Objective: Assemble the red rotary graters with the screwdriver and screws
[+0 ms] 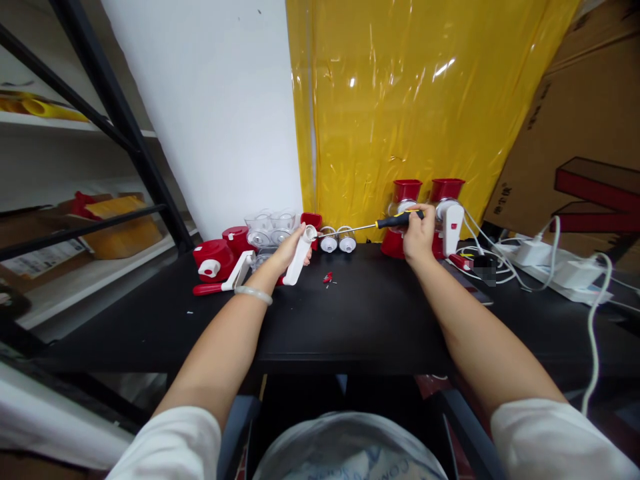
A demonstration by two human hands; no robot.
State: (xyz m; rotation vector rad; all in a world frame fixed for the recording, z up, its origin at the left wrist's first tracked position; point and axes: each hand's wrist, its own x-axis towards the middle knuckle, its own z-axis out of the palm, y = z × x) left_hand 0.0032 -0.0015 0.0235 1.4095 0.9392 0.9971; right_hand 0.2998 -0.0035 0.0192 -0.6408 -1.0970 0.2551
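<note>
White sleeves (pixel 183 433) come closest. On the black bench (pixel 345 333), at left, sits a red housing (pixel 215 255); next, the left hand (pixel 287 253), fingers closed round a white crank arm (pixel 300 257) over the bench. A screwdriver (pixel 393 221) reaches its round end, gripped by the right hand's (pixel 420 233) fingers. Farther right, white cables (pixel 595 333) trail.

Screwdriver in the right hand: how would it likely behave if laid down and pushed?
The screwdriver should stay stiff, since its thin metal shaft looks straight. It is probably heavier toward the handle, which is much thicker than the shaft. It might roll when nudged, as the handle seems rounded.
</note>
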